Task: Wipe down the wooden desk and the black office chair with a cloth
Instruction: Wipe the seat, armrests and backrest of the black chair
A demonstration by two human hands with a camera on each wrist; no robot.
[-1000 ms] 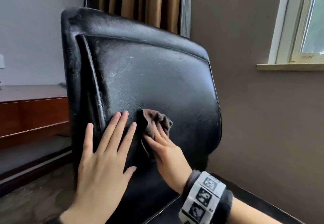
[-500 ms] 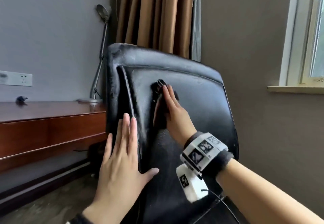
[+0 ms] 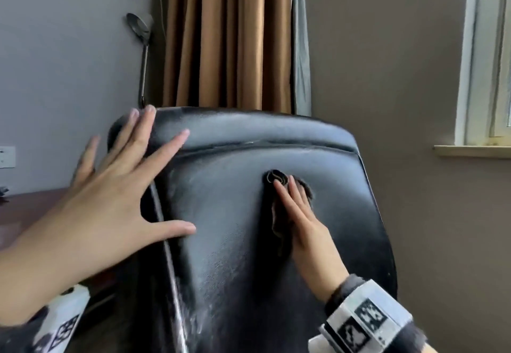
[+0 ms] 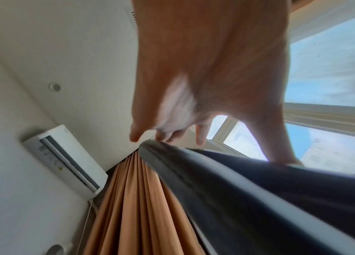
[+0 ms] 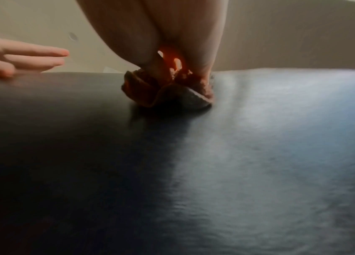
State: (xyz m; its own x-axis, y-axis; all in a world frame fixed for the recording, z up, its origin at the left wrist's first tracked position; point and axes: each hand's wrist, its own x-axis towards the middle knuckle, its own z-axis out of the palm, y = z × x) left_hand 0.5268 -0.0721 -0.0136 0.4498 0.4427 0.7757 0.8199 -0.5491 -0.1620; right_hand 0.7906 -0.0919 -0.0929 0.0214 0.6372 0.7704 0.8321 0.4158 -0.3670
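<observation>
L hand (image 3: 116, 200), flat/splayed, moved up to chair (image 3: 235, 214) top corner; R hand (image 3: 301, 225) presses cloth (image 3: 276, 179), now further right.

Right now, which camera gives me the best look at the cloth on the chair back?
The right wrist view: the cloth sits close and central, bunched under the right hand against the black chair. The head view shows it smaller, partly covered by that hand. The left wrist view does not show it.

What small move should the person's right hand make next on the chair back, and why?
Probably slide the cloth up onto the top band of the chair back. The right hand presses it just below that band, which looks dusty grey, while the left hand braces the chair's left edge.
</observation>
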